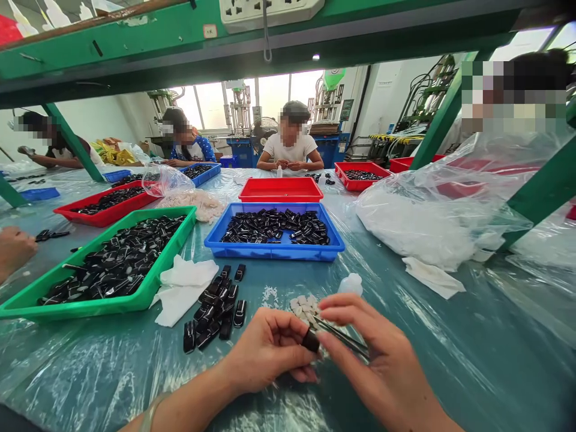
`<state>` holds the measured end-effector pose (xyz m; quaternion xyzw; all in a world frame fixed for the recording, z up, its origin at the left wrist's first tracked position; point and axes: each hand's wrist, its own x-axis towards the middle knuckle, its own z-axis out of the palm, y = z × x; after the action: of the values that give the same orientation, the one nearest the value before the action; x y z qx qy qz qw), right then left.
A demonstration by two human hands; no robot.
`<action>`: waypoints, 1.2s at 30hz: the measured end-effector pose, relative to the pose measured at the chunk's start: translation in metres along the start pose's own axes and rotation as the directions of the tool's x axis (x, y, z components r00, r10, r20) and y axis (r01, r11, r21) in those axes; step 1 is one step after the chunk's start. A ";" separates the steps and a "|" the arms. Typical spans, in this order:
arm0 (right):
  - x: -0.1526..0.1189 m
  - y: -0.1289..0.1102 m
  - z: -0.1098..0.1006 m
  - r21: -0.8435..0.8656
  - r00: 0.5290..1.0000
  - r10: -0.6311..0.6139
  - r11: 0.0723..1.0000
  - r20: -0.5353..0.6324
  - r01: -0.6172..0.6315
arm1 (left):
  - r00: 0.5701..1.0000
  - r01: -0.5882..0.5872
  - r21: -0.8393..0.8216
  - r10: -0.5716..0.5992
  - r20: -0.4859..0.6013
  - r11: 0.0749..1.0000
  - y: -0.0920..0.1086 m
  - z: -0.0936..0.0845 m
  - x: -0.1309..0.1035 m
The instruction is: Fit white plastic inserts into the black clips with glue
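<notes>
Between its thumb and fingers, my left hand [274,351] pinches a small black part [310,340]. Close on its right is my right hand [373,354], curled around metal tweezers [344,339] that point up and left, over a pile of small whitish pieces [306,307]. Tiny white bits [270,296] lie left of that pile. A loose heap of black parts [218,306] rests on the film-covered table left of my left hand. Behind my right hand stands a small translucent bottle [351,284].
A green tray [148,303] and a blue tray [274,251] hold many black parts. A red tray [281,191] stands behind. White cloth [184,282] lies left, a large clear bag [427,222] right. Another person's hand [15,252] is at far left. A green shelf beam [157,45] crosses overhead.
</notes>
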<state>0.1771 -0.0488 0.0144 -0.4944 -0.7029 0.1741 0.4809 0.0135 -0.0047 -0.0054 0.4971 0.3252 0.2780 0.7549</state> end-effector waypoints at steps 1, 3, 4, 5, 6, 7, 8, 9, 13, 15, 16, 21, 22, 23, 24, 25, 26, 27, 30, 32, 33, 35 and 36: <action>0.002 0.004 -0.001 -0.027 0.988 0.004 1.000 -0.152 -0.008 | 1.000 -0.013 -0.001 0.013 -0.009 1.000 0.001 0.000 0.000; 0.007 0.016 -0.004 -0.064 0.902 0.056 0.994 -0.427 -0.091 | 0.999 -0.037 -0.010 0.036 -0.027 0.999 0.003 -0.001 -0.001; 0.010 0.023 -0.006 -0.074 0.867 0.105 0.984 -0.487 -0.161 | 0.999 -0.046 -0.016 0.045 -0.030 0.999 0.003 -0.002 -0.001; 0.013 0.031 -0.007 -0.085 0.850 0.156 0.970 -0.502 -0.229 | 0.998 -0.051 -0.022 0.050 -0.030 0.998 0.003 -0.003 -0.001; 0.016 0.039 -0.009 -0.085 0.855 0.228 0.950 -0.465 -0.300 | 0.998 -0.054 -0.028 0.053 -0.031 0.998 0.004 -0.003 -0.001; 0.019 0.047 -0.010 -0.087 0.858 0.296 0.928 -0.419 -0.362 | 0.998 -0.055 -0.032 0.054 -0.032 0.998 0.004 -0.003 -0.001; 0.021 0.055 -0.010 -0.098 0.861 0.380 0.895 -0.338 -0.434 | 0.998 -0.054 -0.036 0.053 -0.033 0.998 0.004 -0.004 -0.002; 0.022 0.063 -0.010 -0.125 0.852 0.461 0.857 -0.248 -0.500 | 0.998 -0.053 -0.042 0.051 -0.035 0.998 0.005 -0.004 -0.002; 0.025 0.082 -0.008 -0.139 0.868 0.489 0.857 -0.085 -0.496 | 0.999 -0.045 -0.058 0.044 -0.024 0.997 0.006 -0.003 -0.003; 0.025 0.081 -0.008 -0.143 0.896 0.442 0.885 -0.043 -0.443 | 0.999 -0.036 -0.064 0.035 -0.017 0.997 0.006 -0.003 -0.003; 0.025 0.078 -0.009 -0.146 0.909 0.415 0.898 -0.037 -0.416 | 1.000 -0.030 -0.068 0.030 -0.010 0.997 0.005 -0.003 -0.003; 0.020 0.052 -0.015 -0.271 0.995 0.065 0.959 -0.076 -0.083 | 0.998 0.010 -0.072 -0.006 0.055 0.997 0.003 -0.003 -0.002; 0.019 0.047 -0.016 -0.334 0.994 -0.081 0.941 -0.074 0.052 | 0.998 0.018 -0.072 -0.013 0.065 0.997 0.002 -0.004 -0.002; 0.018 0.043 -0.017 -0.395 0.975 -0.211 0.903 -0.063 0.170 | 0.997 0.023 -0.073 -0.018 0.072 0.997 0.002 -0.004 -0.001; 0.017 0.039 -0.017 -0.453 0.949 -0.313 0.853 -0.045 0.260 | 0.997 0.027 -0.076 -0.022 0.076 0.997 0.002 -0.004 -0.001; 0.016 0.036 -0.017 -0.497 0.928 -0.372 0.811 -0.028 0.309 | 0.997 0.030 -0.078 -0.024 0.078 0.997 0.001 -0.004 -0.001; 0.015 0.034 -0.017 -0.531 0.915 -0.404 0.778 -0.011 0.337 | 0.996 0.034 -0.079 -0.027 0.080 0.996 0.001 -0.005 -0.001; 0.015 0.031 -0.016 -0.556 0.907 -0.421 0.753 0.004 0.352 | 0.996 0.036 -0.081 -0.030 0.083 0.996 0.001 -0.005 0.000; 0.013 0.027 -0.013 -0.590 0.900 -0.436 0.720 0.025 0.365 | 0.995 0.040 -0.080 -0.032 0.099 0.996 0.001 -0.005 0.000; 0.012 0.024 -0.012 -0.605 0.894 -0.446 0.705 0.029 0.372 | 0.994 0.041 -0.082 -0.032 0.108 0.996 0.001 -0.005 0.000; 0.012 0.023 -0.011 -0.615 0.891 -0.453 0.694 0.030 0.373 | 0.993 0.041 -0.083 -0.032 0.110 0.996 0.001 -0.005 -0.001; 0.012 0.022 -0.011 -0.642 0.882 -0.470 0.667 0.030 0.377 | 0.993 0.044 -0.083 -0.035 0.111 0.996 0.001 -0.004 -0.001; 0.011 0.021 -0.011 -0.654 0.877 -0.479 0.655 0.030 0.380 | 0.993 0.046 -0.081 -0.037 0.110 0.996 0.001 -0.004 -0.001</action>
<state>0.1974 -0.0321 0.0102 -0.4587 -0.7790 -0.2318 0.3593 0.0094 -0.0027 -0.0052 0.4727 0.2823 0.2480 0.7971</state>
